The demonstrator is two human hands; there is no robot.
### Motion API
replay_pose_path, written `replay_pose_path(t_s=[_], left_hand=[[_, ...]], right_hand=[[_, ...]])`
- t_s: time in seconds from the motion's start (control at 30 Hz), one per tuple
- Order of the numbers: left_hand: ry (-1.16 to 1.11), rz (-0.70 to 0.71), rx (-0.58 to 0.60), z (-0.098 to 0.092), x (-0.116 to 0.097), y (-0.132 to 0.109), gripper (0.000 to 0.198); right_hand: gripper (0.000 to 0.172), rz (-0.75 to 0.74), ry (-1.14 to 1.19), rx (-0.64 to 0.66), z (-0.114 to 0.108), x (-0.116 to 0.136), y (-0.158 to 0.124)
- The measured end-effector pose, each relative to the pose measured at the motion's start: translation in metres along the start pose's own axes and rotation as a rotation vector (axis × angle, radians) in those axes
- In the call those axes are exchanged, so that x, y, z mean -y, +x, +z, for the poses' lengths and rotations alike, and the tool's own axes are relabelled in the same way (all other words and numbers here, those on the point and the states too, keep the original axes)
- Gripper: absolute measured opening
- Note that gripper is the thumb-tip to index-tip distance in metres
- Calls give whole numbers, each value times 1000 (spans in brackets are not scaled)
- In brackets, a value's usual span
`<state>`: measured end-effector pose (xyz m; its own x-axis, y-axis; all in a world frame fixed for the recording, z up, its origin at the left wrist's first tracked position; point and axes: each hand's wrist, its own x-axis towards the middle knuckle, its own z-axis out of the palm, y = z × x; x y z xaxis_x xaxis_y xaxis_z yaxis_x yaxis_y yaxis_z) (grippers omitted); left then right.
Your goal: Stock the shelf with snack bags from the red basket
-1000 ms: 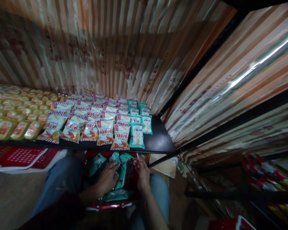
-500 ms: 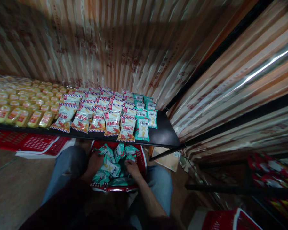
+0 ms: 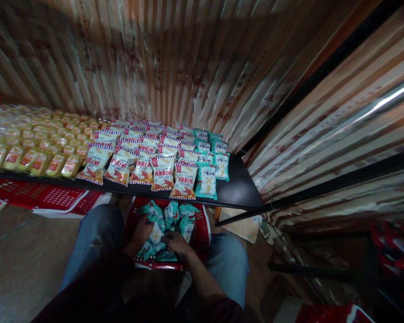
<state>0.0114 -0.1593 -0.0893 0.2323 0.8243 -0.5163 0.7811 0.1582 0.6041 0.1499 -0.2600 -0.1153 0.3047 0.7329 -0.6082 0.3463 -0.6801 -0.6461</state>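
Note:
A red basket point(image 3: 202, 231) sits between my knees, holding several teal snack packets point(image 3: 171, 214). Both hands are down inside it. My left hand point(image 3: 142, 232) curls around packets at the basket's left side. My right hand point(image 3: 175, 243) lies palm down on packets near the front rim, fingers bent over them. Just above the basket, a black shelf point(image 3: 237, 188) carries rows of teal packets point(image 3: 207, 181) at its right end, red and white shrimp-snack packets point(image 3: 161, 172) in the middle and yellow packets point(image 3: 37, 152) at the left.
Striped foil-like sheeting point(image 3: 175, 67) backs the shelf and covers the rack on the right point(image 3: 340, 134). Flat red baskets point(image 3: 50, 199) lie on the floor under the shelf at left. A cardboard piece point(image 3: 239, 226) lies right of the basket. Another red item point(image 3: 326, 314) shows bottom right.
My hands shifted within the basket: the left went to the left side and closed round packets, the right drew back toward the front rim. The camera moved, so the shelf appears shifted right.

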Motion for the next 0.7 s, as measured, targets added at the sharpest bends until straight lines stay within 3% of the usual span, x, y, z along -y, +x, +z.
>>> replay_pose_path(t_s=[0.2,0.5,0.6,0.7], left_hand=[[-39,-52,-8,1,6,0,46],[-30,-134,38,8,30,9,36],[-24,-115,67,7,33,9,41],[-9,-107,89,6,33,7,51]], right_hand=[[21,-48,-203,1,-3,6,-2],[25,-151,-281,-20,4,9,4],[25,-137,-273,4,5,9,2],[34,-126,-264,4,7,9,0]])
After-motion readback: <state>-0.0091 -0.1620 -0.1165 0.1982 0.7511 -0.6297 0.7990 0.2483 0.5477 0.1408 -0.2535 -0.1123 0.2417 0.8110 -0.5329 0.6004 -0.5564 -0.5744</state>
